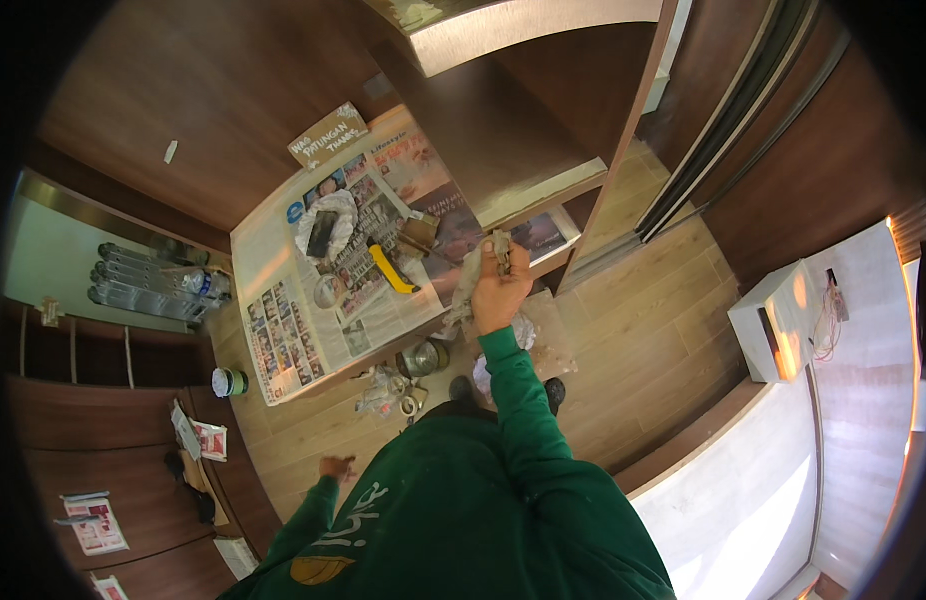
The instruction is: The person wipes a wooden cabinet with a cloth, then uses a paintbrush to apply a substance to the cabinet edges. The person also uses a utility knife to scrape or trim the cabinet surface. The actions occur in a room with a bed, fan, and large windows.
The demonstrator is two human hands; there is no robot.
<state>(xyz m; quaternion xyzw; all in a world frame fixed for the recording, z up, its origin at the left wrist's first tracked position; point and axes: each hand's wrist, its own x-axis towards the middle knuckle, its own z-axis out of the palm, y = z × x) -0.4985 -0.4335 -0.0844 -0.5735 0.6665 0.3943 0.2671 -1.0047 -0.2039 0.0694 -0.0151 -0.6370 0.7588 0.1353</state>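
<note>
My right hand (500, 292) is raised at the front edge of the wooden cabinet, its fingers closed round a crumpled grey-beige rag (466, 283). One end of the rag sticks up above the fingers, and the rest hangs down to the left of the hand. Low at my left side, my left hand (337, 467) hangs away from everything, with its fingers loosely apart and nothing visible in it. Nearest the rag on the left is a newspaper-covered surface (313, 345). A yellow-handled tool (394, 269) lies there, beside a dark flat object (321, 234) on crumpled white material (343, 206).
A cardboard sign (328, 136) stands behind the newspapers. Below their front edge, a metal pot (421, 358) and a tape roll (413, 403) sit on the floor by my feet. A folded ladder (148, 283) lies at left. A white box (768, 320) is at right.
</note>
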